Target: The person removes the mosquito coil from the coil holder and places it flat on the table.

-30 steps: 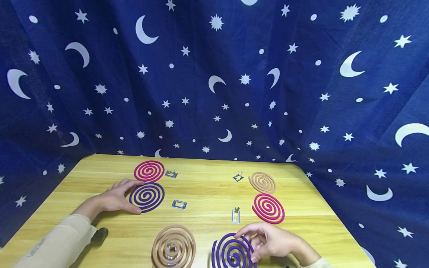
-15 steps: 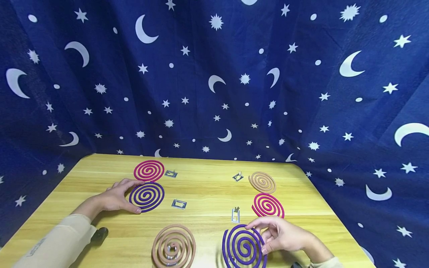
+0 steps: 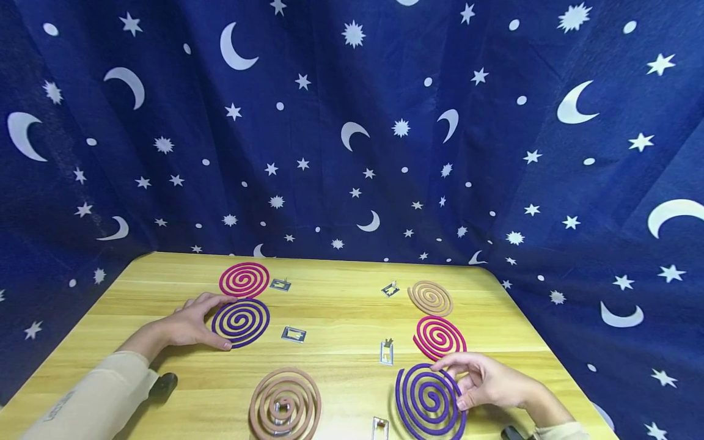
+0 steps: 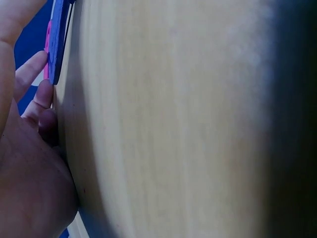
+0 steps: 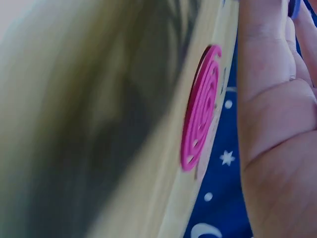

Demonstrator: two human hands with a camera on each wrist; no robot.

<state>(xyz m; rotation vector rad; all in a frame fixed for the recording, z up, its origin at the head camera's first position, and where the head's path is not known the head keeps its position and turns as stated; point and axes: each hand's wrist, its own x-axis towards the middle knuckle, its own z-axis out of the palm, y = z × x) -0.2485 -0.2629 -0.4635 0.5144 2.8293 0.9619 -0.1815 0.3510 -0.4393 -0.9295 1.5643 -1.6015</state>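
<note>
My left hand (image 3: 189,322) spans a flat purple mosquito coil (image 3: 241,321) on the table, its thumb and index finger at opposite edges. In the left wrist view this coil (image 4: 59,44) shows edge-on by the fingertips. Another purple mosquito coil (image 3: 431,401) is held between the thumb and fingers of my right hand (image 3: 495,385), above the table at front right. Just left of it lies a small metal coil stand (image 3: 379,428), cut off by the frame's lower edge. A tan coil (image 3: 317,406) sits over a similar stand at the front middle.
A pink coil (image 3: 244,280) lies behind the left hand. Beyond the right hand are another pink coil (image 3: 440,337) and a tan one (image 3: 431,299). Several metal stands, such as one near the middle (image 3: 294,334), lie between. A starry blue curtain (image 3: 319,122) surrounds the table.
My right hand has moved right with the purple mosquito coil, uncovering the metal stand at the front. The left hand and its coil have stayed in place.
</note>
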